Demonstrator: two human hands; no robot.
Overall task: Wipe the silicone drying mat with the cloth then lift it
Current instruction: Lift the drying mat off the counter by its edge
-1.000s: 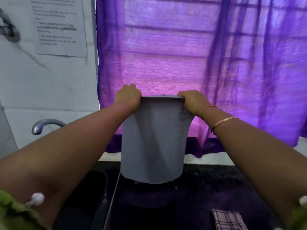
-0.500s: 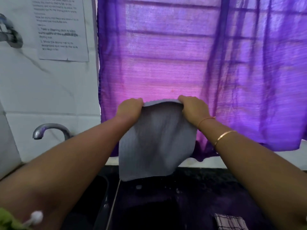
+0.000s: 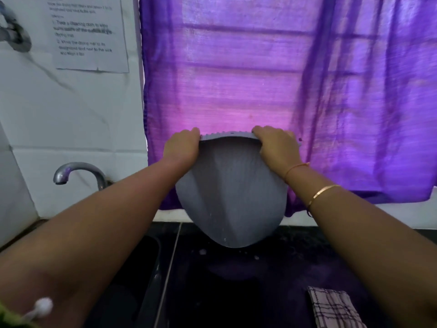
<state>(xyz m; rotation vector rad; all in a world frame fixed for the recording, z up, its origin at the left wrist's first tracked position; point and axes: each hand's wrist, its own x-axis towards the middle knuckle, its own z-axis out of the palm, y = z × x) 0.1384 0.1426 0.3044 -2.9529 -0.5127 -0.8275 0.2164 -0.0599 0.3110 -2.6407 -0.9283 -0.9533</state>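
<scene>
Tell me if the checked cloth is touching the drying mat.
Apart. The head view shows the checked cloth lying on the counter, bare counter between it and the drying mat, which the left hand and right hand hold up.

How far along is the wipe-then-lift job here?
Wiping looks finished: the checked cloth lies on the counter, in neither hand. In hand: left hand and right hand hold the grey mat up by its top edge, off the counter. Left: nothing visible.

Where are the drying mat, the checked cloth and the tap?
drying mat (image 3: 230, 197), head view, its hanging grey face
checked cloth (image 3: 333, 308), head view, its middle
tap (image 3: 78, 166), head view, top of spout
</scene>
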